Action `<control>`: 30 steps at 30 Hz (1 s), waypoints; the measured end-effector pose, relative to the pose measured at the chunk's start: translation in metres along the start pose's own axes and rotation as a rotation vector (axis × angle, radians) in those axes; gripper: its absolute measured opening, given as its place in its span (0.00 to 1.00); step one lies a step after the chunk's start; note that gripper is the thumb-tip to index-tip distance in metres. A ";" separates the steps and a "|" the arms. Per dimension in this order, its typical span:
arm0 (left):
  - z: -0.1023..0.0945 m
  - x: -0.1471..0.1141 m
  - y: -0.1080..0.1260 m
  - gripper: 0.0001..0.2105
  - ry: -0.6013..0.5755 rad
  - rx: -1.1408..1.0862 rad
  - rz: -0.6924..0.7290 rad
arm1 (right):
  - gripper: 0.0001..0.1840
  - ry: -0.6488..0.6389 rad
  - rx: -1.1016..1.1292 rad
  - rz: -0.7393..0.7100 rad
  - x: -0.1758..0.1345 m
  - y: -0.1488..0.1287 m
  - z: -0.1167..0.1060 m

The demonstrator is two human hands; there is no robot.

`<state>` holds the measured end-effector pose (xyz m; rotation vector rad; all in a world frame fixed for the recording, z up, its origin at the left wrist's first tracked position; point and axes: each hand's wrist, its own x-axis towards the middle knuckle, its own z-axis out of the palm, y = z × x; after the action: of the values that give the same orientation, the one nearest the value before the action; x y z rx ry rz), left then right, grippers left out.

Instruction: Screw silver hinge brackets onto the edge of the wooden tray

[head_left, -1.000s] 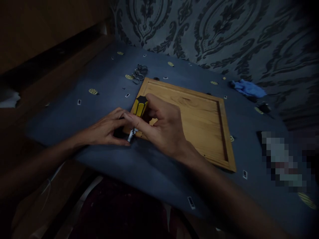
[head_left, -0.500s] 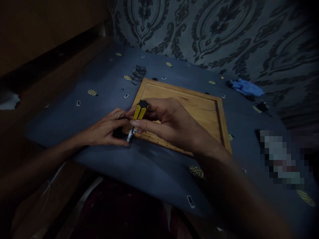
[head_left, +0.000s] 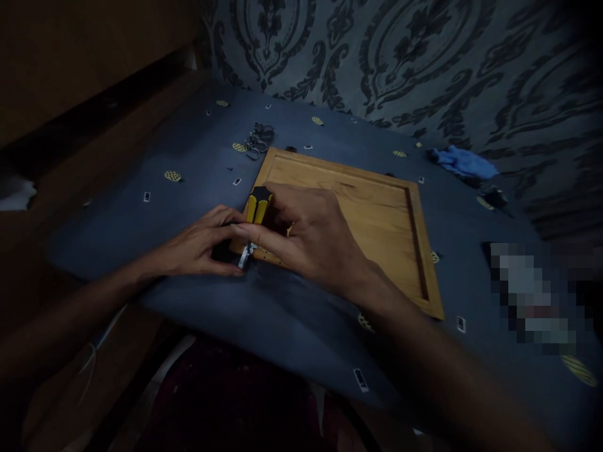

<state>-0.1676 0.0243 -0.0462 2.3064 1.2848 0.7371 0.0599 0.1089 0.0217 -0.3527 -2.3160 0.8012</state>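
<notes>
A screwdriver (head_left: 258, 204) with a yellow-and-black handle is gripped in my right hand (head_left: 315, 232), its handle tilted up and its tip down by a small shiny metal fitting (head_left: 245, 256). The fitting lies at the near left corner of a wooden panel (head_left: 372, 216) with a raised frame and a row of small holes along its near edge. My left hand (head_left: 202, 245) comes in from the left, thumb against the fitting and fingers bent over that corner. The fingers partly hide the corner, so the exact kind of fitting cannot be made out.
A cluster of metal rings, perhaps clamps, (head_left: 259, 139) lies beyond the panel's far left corner. At the right are a blue cloth (head_left: 464, 162), a small dark object (head_left: 494, 198) and a blurred-out item (head_left: 527, 295). A patterned wall (head_left: 330, 56) borders the blue-covered table (head_left: 188, 138).
My right hand has turned slightly around the screwdriver, and its handle has shifted a little left and stands more upright. My left hand stays at the fitting.
</notes>
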 end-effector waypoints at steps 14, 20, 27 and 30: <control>-0.004 0.002 0.006 0.25 -0.051 -0.001 -0.052 | 0.15 0.167 -0.014 0.029 -0.002 -0.001 -0.003; -0.004 0.002 0.006 0.25 -0.048 0.015 -0.041 | 0.20 0.155 -0.012 0.013 -0.001 0.003 0.004; -0.003 0.002 0.004 0.25 -0.036 0.008 -0.023 | 0.16 0.105 0.021 0.035 -0.003 0.004 0.004; -0.003 0.002 0.004 0.25 -0.024 0.005 -0.001 | 0.17 0.092 0.014 0.024 -0.003 0.004 0.002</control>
<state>-0.1665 0.0243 -0.0413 2.3111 1.2785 0.7045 0.0607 0.1098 0.0161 -0.4036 -2.2231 0.7961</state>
